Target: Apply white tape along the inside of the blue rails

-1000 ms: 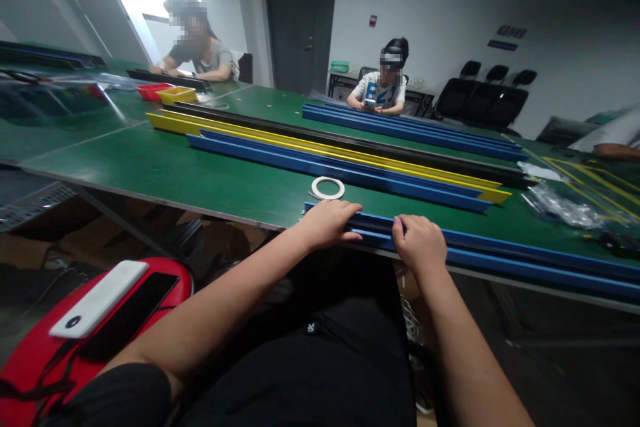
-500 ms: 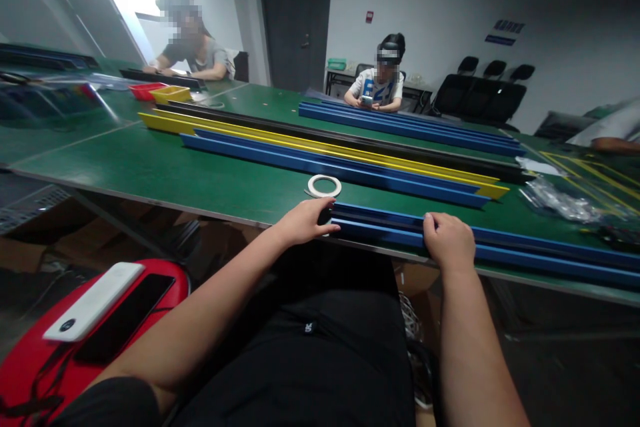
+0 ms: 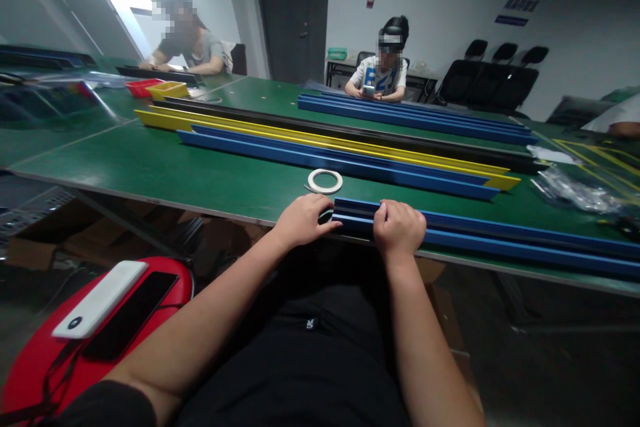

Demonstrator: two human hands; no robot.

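A long blue channel profile (image 3: pixel 480 240) lies along the near edge of the green table, its open side up with a dark strip inside. My left hand (image 3: pixel 305 220) curls round its left end, thumb on the near side and fingers on the far side. A little to the right, my right hand (image 3: pixel 400 227) is closed over the same profile, its fingers folded into the channel; whether they pinch anything there is hidden. Just beyond my left hand rests a roll of narrow white tape (image 3: pixel 325 181), lying flat with a short loose end.
Behind the tape lie another blue profile (image 3: pixel 340 164), a yellow profile (image 3: pixel 310 138) and a black profile (image 3: pixel 250 117). More blue profiles (image 3: pixel 415 117) sit farther back, near a seated person (image 3: pixel 380 73). Clear plastic bags (image 3: pixel 575 190) are at right. A red stool (image 3: pixel 45 353) carries a phone (image 3: pixel 131 315).
My right hand has slid left along the blue profile, closer to my left hand. The left hand stays at the profile's end. The view has shifted slightly.
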